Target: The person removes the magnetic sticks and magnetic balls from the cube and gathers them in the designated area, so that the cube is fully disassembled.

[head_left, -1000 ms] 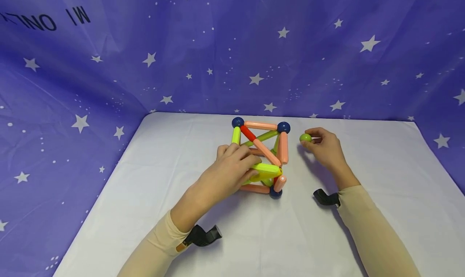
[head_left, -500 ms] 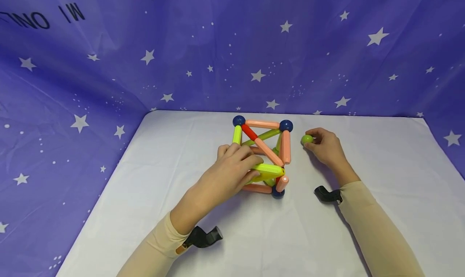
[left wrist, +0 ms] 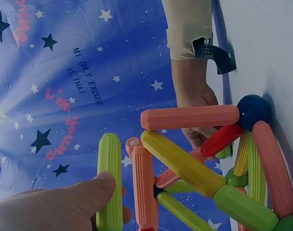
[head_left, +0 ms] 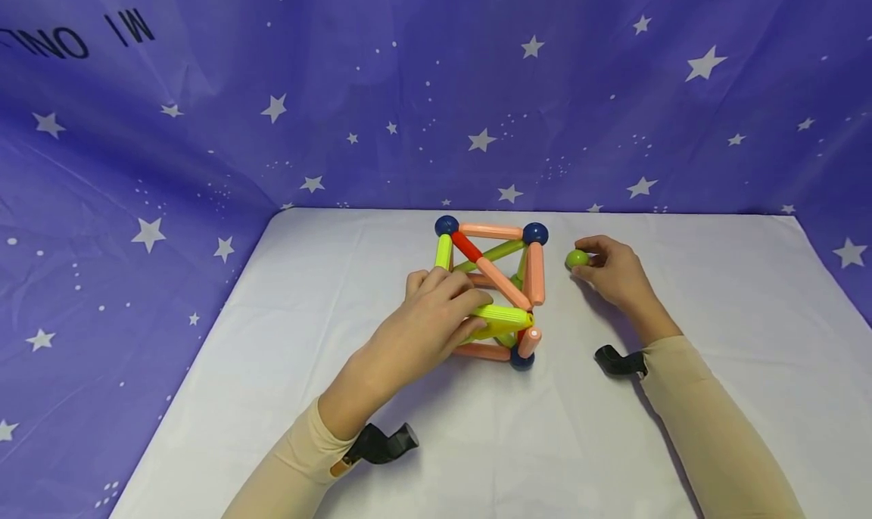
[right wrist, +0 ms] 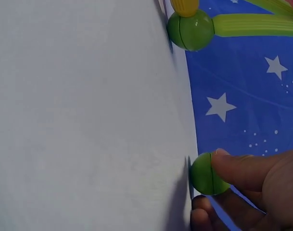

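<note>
A frame of magnetic building rods and balls stands on the white cloth, with navy balls at several corners. My left hand reaches over its near left side. In the left wrist view, the thumb and fingers pinch a lime rod; a salmon rod stands close beside it. To the right of the frame, my right hand pinches a green ball between thumb and fingers, low over the cloth. Whether that ball touches the cloth, I cannot tell. The left hand covers part of the frame.
The white cloth spreads around the frame and ends at a purple star-patterned curtain behind and at the sides. A black camera mount sticks out from the left wrist, another mount from the right.
The right hand with the green ball has come slightly lower in the head view relative to the frame. The left hand keeps its hold. The head view itself has shifted a little.
</note>
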Demonstrator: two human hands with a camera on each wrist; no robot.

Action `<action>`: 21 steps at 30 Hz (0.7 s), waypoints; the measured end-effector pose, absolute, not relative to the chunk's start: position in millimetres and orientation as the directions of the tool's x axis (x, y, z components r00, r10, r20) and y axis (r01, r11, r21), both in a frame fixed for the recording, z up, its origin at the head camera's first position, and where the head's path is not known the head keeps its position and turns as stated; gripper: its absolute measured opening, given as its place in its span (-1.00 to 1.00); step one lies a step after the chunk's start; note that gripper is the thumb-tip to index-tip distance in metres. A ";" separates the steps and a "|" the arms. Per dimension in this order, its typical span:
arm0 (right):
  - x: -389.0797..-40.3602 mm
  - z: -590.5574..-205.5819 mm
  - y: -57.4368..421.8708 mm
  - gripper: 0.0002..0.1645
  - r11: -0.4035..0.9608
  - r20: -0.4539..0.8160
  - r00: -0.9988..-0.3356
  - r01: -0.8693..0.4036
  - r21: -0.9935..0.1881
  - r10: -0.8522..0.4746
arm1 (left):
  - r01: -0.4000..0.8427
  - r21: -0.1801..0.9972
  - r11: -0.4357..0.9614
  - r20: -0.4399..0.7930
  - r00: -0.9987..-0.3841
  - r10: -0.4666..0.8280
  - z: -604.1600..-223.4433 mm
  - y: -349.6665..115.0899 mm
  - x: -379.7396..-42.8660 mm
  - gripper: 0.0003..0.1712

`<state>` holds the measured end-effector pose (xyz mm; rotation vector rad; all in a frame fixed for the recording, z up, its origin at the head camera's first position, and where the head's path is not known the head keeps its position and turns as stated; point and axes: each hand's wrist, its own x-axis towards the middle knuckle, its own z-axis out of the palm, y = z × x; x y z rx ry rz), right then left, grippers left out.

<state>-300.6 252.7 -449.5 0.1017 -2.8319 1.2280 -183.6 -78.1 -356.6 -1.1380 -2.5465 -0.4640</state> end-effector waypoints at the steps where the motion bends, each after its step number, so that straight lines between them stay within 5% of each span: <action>1: -300.1 -447.8 253.0 -0.47 0.683 0.070 -0.997 -0.075 -0.727 -0.036 | 0.758 0.166 0.631 0.407 -0.636 0.656 -356.6 -78.2 -183.6 -0.71; 12: -271.8 -396.9 229.1 -0.60 0.692 0.255 -0.967 -0.175 -0.701 0.014 | 0.756 0.159 0.634 0.403 -0.636 0.658 -355.5 -78.1 -182.5 -0.70; 21: -234.5 -365.0 192.9 -0.59 0.641 0.221 -0.972 -0.219 -0.736 -0.078 | 0.749 0.154 0.644 0.401 -0.643 0.653 -356.0 -78.9 -182.0 -0.71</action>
